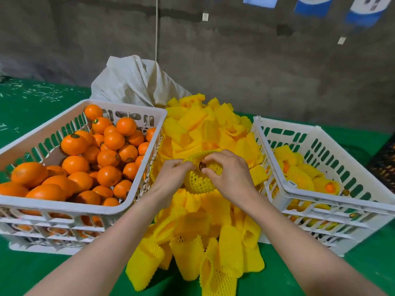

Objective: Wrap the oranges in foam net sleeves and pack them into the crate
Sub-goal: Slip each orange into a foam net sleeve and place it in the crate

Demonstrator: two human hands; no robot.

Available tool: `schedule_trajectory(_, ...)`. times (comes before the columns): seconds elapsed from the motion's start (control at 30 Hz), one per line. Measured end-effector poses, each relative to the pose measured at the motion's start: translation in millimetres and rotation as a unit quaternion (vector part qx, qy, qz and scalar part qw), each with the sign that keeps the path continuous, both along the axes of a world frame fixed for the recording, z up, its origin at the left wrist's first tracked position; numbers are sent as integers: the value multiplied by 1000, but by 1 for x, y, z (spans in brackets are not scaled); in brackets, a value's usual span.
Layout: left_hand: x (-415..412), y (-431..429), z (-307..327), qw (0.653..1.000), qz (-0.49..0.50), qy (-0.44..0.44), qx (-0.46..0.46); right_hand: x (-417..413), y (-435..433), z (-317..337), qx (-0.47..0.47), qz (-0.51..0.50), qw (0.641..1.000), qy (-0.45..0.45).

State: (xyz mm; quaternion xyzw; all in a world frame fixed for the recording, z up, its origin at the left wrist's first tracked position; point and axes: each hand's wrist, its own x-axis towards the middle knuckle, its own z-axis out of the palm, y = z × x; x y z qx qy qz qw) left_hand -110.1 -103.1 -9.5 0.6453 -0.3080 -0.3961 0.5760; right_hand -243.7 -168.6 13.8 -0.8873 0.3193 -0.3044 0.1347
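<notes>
Between two crates, above a heap of yellow foam net sleeves (196, 227), both hands hold one orange almost fully covered by a yellow sleeve (198, 182). My left hand (174, 175) pinches the sleeve's open edge from the left. My right hand (228, 169) pinches the edge from the right, fingers curled over the top. A dark sticker shows in the sleeve's opening. The left white crate (64, 205) is full of bare oranges (106, 157). The right white crate (333, 199) holds several sleeved oranges (303, 178).
A white woven sack (136, 82) stands behind the sleeve heap. Everything rests on a green table surface (32, 103) against a grey wall. A dark object (384, 165) lies at the right edge beyond the right crate.
</notes>
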Motion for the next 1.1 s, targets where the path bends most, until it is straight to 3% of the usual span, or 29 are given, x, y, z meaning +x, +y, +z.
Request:
schedule_trajectory(0.13, 1, -1, 0, 999, -14, -51, -11, -2, 4, -2, -42, 41, 998, 12)
schedule_trajectory(0.37, 2, -4, -7, 986, -20, -164, 11, -1, -1, 2, -120, 90, 979, 139)
schedule_trajectory(0.63, 0, -1, -5, 976, -46, -209, 37, -4, -7, 4, -26, 138, 974, 180)
schedule_trajectory(0.8, -9, -1, 0, 948, -53, -314, 14, -3, -8, 2, -41, 94, 974, 201)
schedule_trajectory(1.0, -5, -11, -4, 987, -17, -141, 75, -10, -2, -4, -201, 144, 962, 116)
schedule_trajectory(1.1, -2, -15, -6, 991, -5, -101, 90, -11, -3, -9, -169, 170, 968, 73)
